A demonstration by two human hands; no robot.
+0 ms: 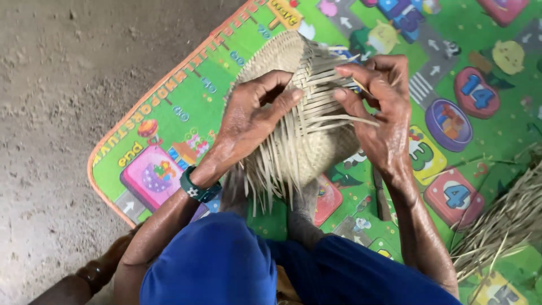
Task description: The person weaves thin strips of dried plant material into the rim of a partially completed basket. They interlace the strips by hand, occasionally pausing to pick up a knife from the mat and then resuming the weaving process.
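- Nearest the camera, blue trouser legs (226,265) fill the bottom edge, knees apart, and the bare feet (302,217) sit under the work, seemingly propping it so both hands can weave.
- The half-woven basket (293,113) lies tipped on its side just above the knees, its closed rounded bottom pointing away and its loose unwoven strips (271,181) fanning toward the person (that keeps the open working edge within easy reach).
- The left hand (248,121), a dark green watch (199,189) on its wrist, presses flat against the woven wall, thumb and forefinger spread across it; it steadies the basket rather than gripping any single strand.
- The right hand (378,113) pinches one pale strip (353,120) between thumb and fingertips, held taut across the others, apparently to thread it over and under.
- Beneath everything lies a bright green children's play mat (169,130) with an orange border, which keeps the work off the dirt floor (56,113).
- At the right edge, a heap of spare dry strips (508,220) rests on the mat, near the right elbow.
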